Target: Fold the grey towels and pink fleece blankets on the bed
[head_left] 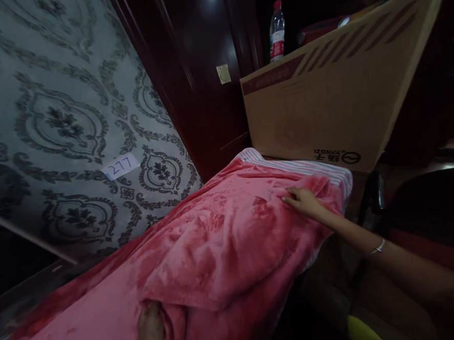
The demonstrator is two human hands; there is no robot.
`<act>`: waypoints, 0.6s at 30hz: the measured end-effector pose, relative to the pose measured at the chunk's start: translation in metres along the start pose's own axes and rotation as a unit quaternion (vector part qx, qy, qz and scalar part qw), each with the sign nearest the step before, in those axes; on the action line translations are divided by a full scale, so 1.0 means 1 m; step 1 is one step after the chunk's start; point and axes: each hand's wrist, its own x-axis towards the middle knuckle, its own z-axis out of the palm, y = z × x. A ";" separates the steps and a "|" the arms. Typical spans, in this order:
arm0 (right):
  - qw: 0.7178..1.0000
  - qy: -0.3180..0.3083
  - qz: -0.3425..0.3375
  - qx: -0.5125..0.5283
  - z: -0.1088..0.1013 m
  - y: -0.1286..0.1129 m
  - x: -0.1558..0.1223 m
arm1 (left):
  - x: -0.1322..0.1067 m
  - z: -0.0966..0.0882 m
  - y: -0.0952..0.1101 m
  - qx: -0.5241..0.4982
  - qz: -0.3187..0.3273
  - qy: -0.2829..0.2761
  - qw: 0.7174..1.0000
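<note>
Nearest the camera, left hand (152, 321), tucked under the near edge of a raised fold in the pink blanket (208, 243). Fingers covered there; cannot tell whether clenched on the fabric or loose. Farther off to the right, right hand (305, 202), laid on top of the same blanket, thumb and fingers bent, pointing left; cannot tell whether pinching cloth or merely resting. On that wrist, a silver bracelet (380, 246).

Long axis of the blanket: from near left to far right, beside the patterned wall (66, 123). Bunched thickest between both hands, so to the left of the right hand and toward the far right from the left hand. Nearer to the smooth near-left stretch: left hand. Nearer to the striped cloth (307, 167) at the far end: right hand. Judged to matter most: the slant from hand to hand, roughly in line with that long axis. Beyond the striped cloth, a cardboard box (315, 98), with a bottle (277, 33) behind.
</note>
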 end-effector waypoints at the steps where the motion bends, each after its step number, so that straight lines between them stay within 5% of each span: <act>1: 1.000 0.016 -0.003 0.026 -0.003 -0.007 0.009 | 0.003 -0.001 -0.001 0.000 -0.022 0.007 1.000; 7: 0.993 0.084 0.036 0.071 -0.025 -0.059 0.099 | 0.013 0.000 -0.003 -0.018 -0.054 0.018 0.998; 11: 0.983 0.064 0.127 0.120 -0.014 -0.075 0.150 | 0.009 0.000 0.003 -0.023 -0.066 0.005 0.998; 18: 0.967 0.049 0.156 0.197 0.024 -0.042 0.133 | 0.006 0.002 0.019 -0.086 -0.125 0.042 0.988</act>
